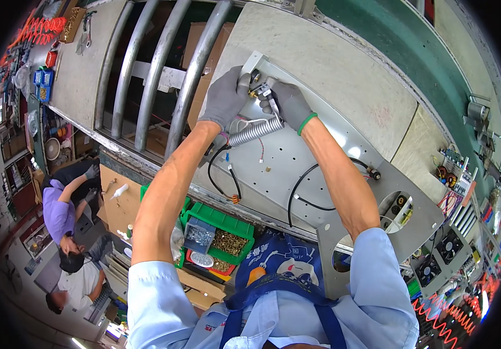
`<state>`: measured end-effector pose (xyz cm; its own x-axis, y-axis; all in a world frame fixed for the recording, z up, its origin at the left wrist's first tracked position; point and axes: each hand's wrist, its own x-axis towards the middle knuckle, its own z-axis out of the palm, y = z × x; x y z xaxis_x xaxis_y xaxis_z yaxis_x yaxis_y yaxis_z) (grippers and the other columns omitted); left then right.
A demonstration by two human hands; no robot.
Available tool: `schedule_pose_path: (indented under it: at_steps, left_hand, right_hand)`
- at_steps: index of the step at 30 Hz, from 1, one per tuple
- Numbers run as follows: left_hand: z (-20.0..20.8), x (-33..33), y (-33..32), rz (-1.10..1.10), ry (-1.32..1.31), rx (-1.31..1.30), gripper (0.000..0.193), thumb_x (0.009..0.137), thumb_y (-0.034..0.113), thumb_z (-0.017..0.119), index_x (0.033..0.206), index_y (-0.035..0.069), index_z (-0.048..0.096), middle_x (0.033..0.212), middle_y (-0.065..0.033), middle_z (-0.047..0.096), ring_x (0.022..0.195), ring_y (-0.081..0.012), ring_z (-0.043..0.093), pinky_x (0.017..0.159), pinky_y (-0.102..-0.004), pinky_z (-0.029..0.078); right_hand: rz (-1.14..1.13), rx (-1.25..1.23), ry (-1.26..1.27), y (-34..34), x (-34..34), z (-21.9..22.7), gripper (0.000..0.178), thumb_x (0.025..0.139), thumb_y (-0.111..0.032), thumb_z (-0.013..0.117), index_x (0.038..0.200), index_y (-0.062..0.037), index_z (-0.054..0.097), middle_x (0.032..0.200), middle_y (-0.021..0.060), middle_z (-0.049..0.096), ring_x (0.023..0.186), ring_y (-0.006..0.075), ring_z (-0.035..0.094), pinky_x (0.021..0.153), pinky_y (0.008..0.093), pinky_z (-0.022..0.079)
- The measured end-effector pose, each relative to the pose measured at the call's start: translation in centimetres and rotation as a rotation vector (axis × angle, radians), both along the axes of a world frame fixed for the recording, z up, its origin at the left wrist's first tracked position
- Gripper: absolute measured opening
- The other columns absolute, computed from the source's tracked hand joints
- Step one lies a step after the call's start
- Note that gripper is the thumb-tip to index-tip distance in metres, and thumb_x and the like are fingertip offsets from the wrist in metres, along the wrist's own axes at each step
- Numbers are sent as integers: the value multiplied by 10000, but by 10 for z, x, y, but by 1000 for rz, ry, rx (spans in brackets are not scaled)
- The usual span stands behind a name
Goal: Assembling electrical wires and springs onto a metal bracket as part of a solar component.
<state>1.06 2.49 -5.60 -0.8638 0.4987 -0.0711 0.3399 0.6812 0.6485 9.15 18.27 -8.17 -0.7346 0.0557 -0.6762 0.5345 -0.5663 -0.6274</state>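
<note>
My left hand (227, 96), in a grey glove, is closed at the upper left corner of a grey sheet-metal panel (314, 157); what its fingers pinch is hidden. Opposite it, my right hand (288, 102), in a grey glove with a green cuff, is closed around a small silvery metal part (266, 92). A small brass-coloured fitting (254, 93) shows between the fingertips of both hands. Just beyond sits a round black piece (255, 75). Below the hands runs a ribbed silvery hose (255, 132), with thin wires near it.
Black cables (292, 200) lie across the panel. Steel roller bars (157, 70) are at the left. A green bin (244, 224) of small metal fasteners stands before the bench. Two people (67, 209) are at the lower left. Black fans (439, 256) stand at the right.
</note>
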Motion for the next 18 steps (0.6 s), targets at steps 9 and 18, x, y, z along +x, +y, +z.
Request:
schedule_pose_path:
  at_steps: [9,18]
  left_hand:
    - [1,-1,-2,9,-34,-46,302,975,300,520,1106,47,623,910,-215,667,876,-415,649,779,-488,500]
    - [2,0,-2,23,-67,-12,301,968,297,522,1095,42,620,913,-221,670,875,-421,647,780,-499,499]
  right_hand:
    - [-112,-308,-17,8,-4,-6,406,1011,-315,537,1124,67,617,975,157,690,783,241,686,676,360,601]
    - [-171,-334,-53,6,-9,-9,196,959,-38,595,1117,77,604,977,185,697,802,281,728,671,363,654]
